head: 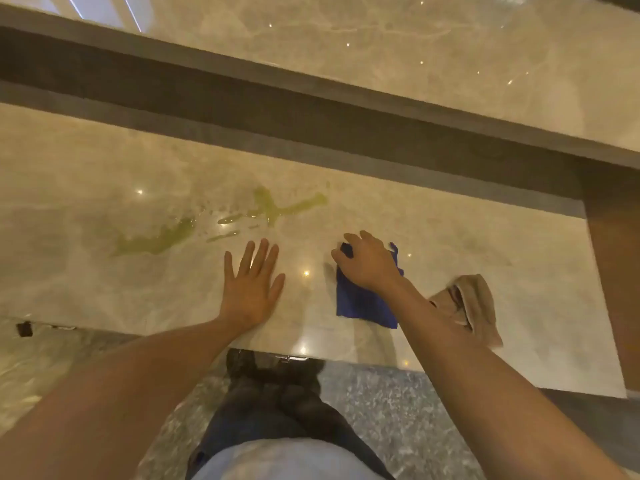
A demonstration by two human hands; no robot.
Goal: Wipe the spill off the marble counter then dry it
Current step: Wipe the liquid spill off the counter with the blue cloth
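At the bottom of the frame I see my dark trousers (277, 407) over a grey speckled floor (388, 410).

Beyond the hands, a dark brown ledge (311, 109) runs slantwise across the room, and behind it lies a glossy beige stone surface (415, 39) dotted with reflected ceiling lights. Below the wrists the floor (398, 403) is speckled grey stone, paler and veined off to the left. Right of the hands stands a brown wooden panel (616, 271).
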